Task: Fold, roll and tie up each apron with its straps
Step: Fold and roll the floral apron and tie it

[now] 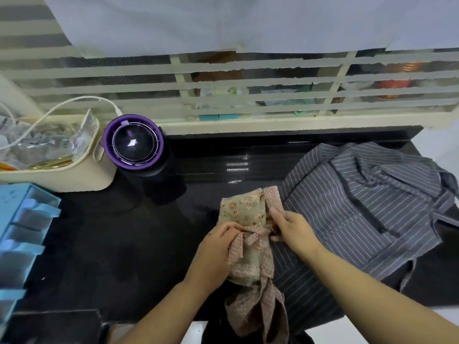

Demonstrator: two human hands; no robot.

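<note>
Floral apron was found rolled into a bundle on the black bench, laid along the left edge of the striped apron and partly upon it. Dotted straps were wrapped across the roll's middle, with a knot apparently half formed. Left hand was curled round a strap end at the knot. Right hand was pinching the strap on the side toward the striped apron.

Judged: both ends should be drawn apart evenly while the roll is pressed down, so that no slack is let in and the knot is seated mid-roll. Loose tails were noted hanging past the bench edge, to be tucked afterwards. Striped apron lay spread, not yet folded.
</note>
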